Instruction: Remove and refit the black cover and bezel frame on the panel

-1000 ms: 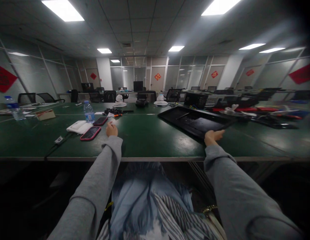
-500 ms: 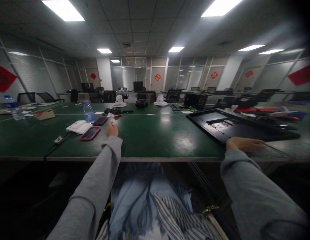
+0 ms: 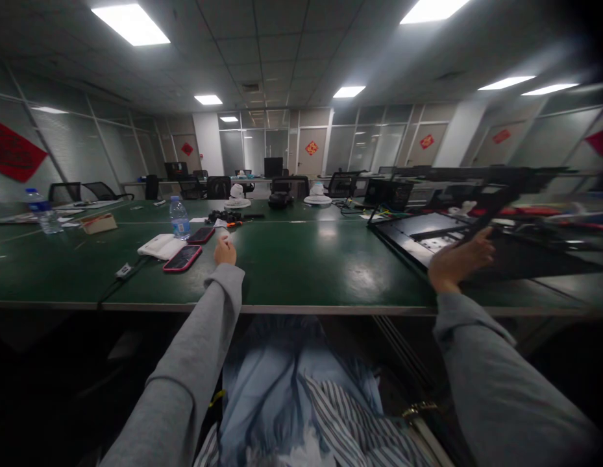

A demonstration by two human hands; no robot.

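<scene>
At the right, my right hand is closed on a thin black frame that tilts up off the table; motion blurs its far side. Beneath it lies a flat dark panel with bright metallic parts showing, like the back of a screen. My left hand rests on the green tabletop with fingers curled together. A small whitish bit shows at its fingertips, too small to name. Just left of that hand are a phone with a pink edge and a second phone.
A water bottle stands behind an open notebook. Farther back are a tangle of black parts, two white domed devices, one of them near the middle, and a black computer case. A cable with a plug crosses the table's front left.
My right hand has risen from the table's edge, raising the black frame off the panel into a tilt. The left hand keeps its place while the view shifts slightly.
</scene>
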